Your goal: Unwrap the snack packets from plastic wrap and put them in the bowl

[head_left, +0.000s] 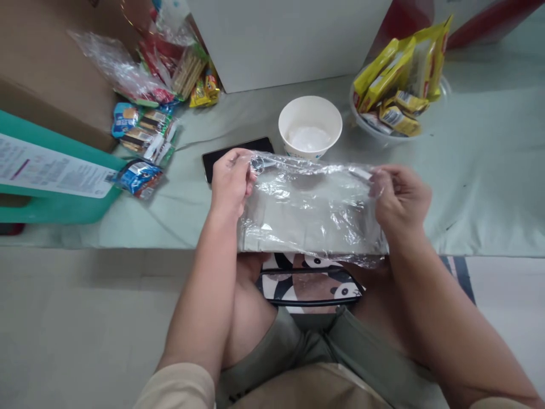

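Stretched between my two hands is a clear plastic bag [306, 210], see-through and wrinkled, over the front edge of the table. My left hand [232, 182] pinches its upper left corner. On the other side my right hand [400, 196] has its fingers closed on the upper right corner. Just beyond the bag stands a white paper bowl [310, 126], pale inside. A dark phone [208, 163] lies flat on the cloth, partly behind my left hand.
A clear plastic bowl [361, 122] of yellow snack packets [392, 68] stands at the back right. Snack packs [147, 133] lie at the left near a green-framed panel [85, 147]. A white box [289, 45] backs the pale green tablecloth [477, 187].
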Demonstrator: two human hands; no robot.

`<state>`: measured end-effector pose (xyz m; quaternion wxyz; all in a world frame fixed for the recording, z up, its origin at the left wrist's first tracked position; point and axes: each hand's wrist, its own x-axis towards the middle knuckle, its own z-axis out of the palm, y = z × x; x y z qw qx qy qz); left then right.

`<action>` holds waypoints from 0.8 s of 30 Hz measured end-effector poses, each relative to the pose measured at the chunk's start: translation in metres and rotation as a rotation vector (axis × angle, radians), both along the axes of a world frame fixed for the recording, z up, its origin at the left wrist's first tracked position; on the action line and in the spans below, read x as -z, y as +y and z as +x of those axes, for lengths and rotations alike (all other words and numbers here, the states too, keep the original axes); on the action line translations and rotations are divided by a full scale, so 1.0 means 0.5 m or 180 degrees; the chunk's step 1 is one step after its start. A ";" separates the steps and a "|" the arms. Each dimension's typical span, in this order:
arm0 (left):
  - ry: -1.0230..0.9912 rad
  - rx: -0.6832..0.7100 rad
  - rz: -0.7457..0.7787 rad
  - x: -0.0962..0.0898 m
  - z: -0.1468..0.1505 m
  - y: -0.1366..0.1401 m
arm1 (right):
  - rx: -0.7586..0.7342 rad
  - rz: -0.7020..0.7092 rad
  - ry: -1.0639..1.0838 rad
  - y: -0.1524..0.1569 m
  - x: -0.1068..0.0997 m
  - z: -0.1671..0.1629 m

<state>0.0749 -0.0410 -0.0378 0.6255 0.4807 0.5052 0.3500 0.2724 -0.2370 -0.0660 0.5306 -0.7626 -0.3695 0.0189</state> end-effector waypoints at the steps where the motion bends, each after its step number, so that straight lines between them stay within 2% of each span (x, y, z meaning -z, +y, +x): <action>1: -0.0033 0.0008 0.0030 0.003 -0.001 0.001 | 0.0048 0.0146 0.0031 0.001 -0.003 -0.001; 3: -0.0090 0.0040 0.0047 0.006 -0.002 0.003 | -0.0112 0.0565 0.0272 -0.002 -0.005 -0.002; 5: -0.0131 0.0053 0.0005 0.006 -0.003 0.003 | -0.0708 0.0910 0.0620 -0.010 0.000 -0.001; 7: -0.0181 0.0045 -0.0061 0.003 -0.003 0.002 | -0.1439 0.0809 0.0767 -0.022 0.012 0.001; 9: -0.0241 0.0037 -0.0104 0.000 -0.003 0.000 | -0.1747 0.0382 0.0495 -0.032 0.025 0.001; 12: -0.0332 0.0047 -0.0105 -0.002 -0.004 0.000 | -0.1587 -0.0069 0.0143 -0.038 0.041 -0.001; 16: -0.0381 0.0063 -0.0084 0.001 -0.008 0.004 | -0.1324 -0.0130 0.0362 -0.039 0.046 0.004; 18: -0.0368 0.0060 -0.0103 0.001 -0.009 0.005 | -0.1286 -0.0137 0.0254 -0.043 0.041 0.012; 24: -0.0237 0.0013 -0.0173 -0.003 -0.006 0.005 | -0.1645 -0.0666 -0.0992 -0.066 0.028 0.025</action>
